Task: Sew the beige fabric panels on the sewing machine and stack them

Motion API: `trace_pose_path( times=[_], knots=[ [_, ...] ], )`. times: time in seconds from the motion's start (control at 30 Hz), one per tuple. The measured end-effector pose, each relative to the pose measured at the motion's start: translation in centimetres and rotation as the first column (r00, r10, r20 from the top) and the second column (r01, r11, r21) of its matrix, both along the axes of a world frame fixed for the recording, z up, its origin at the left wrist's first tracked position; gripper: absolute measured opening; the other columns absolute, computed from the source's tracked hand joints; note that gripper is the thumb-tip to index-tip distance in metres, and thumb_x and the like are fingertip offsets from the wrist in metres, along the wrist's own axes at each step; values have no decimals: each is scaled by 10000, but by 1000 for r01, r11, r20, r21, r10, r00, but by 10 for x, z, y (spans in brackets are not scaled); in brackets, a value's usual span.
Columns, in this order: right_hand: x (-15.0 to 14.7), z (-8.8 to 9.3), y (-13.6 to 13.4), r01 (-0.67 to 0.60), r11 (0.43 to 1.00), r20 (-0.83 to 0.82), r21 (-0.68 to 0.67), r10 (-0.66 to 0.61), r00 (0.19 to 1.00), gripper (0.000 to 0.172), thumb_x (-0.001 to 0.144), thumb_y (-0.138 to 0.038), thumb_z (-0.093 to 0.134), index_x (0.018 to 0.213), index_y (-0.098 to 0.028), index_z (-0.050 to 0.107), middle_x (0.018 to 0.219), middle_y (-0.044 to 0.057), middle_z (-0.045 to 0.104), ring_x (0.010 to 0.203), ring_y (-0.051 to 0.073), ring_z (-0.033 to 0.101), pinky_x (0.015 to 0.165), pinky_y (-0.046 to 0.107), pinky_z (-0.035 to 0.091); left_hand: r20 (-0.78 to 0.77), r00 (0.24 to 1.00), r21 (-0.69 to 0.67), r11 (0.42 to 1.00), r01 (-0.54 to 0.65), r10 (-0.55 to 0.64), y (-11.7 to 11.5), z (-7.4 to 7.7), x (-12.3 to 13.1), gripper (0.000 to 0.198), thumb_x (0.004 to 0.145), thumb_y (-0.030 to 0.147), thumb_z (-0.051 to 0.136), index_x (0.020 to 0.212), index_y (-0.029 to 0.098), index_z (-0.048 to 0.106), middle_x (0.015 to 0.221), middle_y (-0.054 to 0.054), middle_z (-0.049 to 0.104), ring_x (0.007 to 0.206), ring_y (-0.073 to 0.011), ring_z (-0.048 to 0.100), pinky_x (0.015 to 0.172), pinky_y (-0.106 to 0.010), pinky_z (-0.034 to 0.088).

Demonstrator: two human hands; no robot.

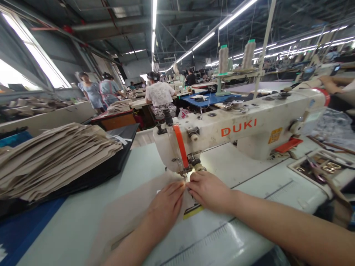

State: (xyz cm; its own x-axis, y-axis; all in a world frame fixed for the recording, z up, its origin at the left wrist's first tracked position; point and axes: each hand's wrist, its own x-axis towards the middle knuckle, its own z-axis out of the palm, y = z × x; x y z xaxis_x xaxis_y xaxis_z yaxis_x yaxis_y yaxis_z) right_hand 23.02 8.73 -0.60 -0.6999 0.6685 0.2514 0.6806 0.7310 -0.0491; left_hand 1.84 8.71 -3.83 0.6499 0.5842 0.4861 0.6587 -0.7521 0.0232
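Observation:
A white sewing machine (205, 129) with orange trim and DUKI lettering stands over the worktable. My left hand (168, 203) lies flat with fingers stretched over a thin, pale fabric sheet (124, 210), just in front of the needle area. From the right, my right hand (210, 190) reaches to the same spot, its fingers curled and pressed together on what looks like the fabric's edge. The fingertips of both hands nearly meet below the lit presser foot (185, 174). They hide the stitching point. A small white patch shows beside my left fingers.
Left, a thick stack of beige fabric pieces (55, 159) lies on black material. A tray (321, 170) with scissors and metal rings sits right. Thread cones (223, 60) stand behind the machine. A ruler scale (205, 238) marks the table's near side. Several people work beyond.

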Motion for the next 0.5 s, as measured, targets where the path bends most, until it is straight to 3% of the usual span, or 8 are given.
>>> trace_pose_path(
  times=[0.3, 0.5],
  knots=[
    [1, -1, 0, 13, 1000, 15, 26, -14, 1000, 249, 1010, -201, 470, 944, -142, 703, 885, 87, 665, 865, 213, 585, 833, 342, 434, -45, 999, 95, 995, 10, -6, -2, 6, 4, 384, 989, 178, 367, 1131, 134, 721, 1107, -118, 756, 1019, -225, 717, 901, -365, 613],
    [1, -2, 1, 16, 999, 18, 38, -17, 1000, 237, 1001, -179, 479, 945, -135, 705, 864, 87, 660, 852, 210, 586, 823, 341, 427, -12, 1000, 32, 999, 10, -10, 0, 7, 4, 364, 986, 189, 391, 1140, 147, 718, 1132, -107, 751, 1051, -216, 707, 936, -357, 596]
  ],
)
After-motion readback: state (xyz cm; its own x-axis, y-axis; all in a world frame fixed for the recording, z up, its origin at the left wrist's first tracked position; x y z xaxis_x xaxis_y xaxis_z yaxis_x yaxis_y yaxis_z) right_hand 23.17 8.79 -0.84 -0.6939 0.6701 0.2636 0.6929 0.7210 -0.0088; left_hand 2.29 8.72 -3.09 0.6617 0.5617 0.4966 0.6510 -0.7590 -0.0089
